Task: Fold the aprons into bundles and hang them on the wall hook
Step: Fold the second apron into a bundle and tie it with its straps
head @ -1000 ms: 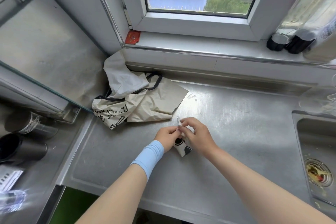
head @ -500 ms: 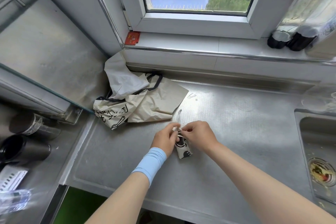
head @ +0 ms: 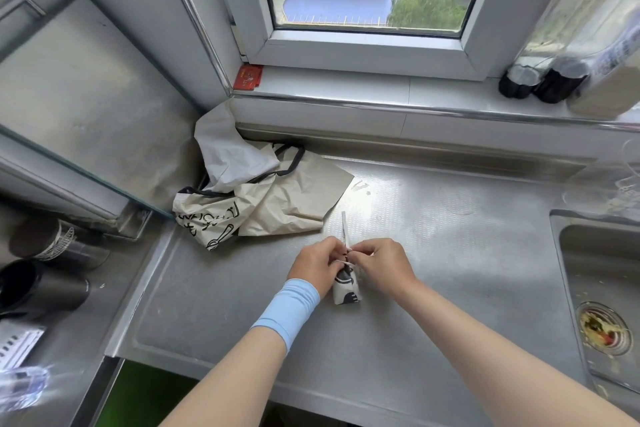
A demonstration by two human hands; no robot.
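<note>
Steel counter (head: 450, 253) holds a cream black-printed bundle (head: 346, 292), left hand (head: 317, 265) and right hand (head: 382, 262) pinching its strap (head: 345, 227).

One left hand (head: 317, 265) and one right hand (head: 381, 263) pinch one apron bundle (head: 346, 291). One apron heap (head: 277, 198) lies at ten o'clock, two dark cups (head: 59, 248) (head: 41, 291) at nine.

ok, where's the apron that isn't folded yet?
Head view, left of centre: the unfolded apron lies crumpled in the back-left corner of the counter, just below the window sill, beyond and left of the small bundle.
</note>
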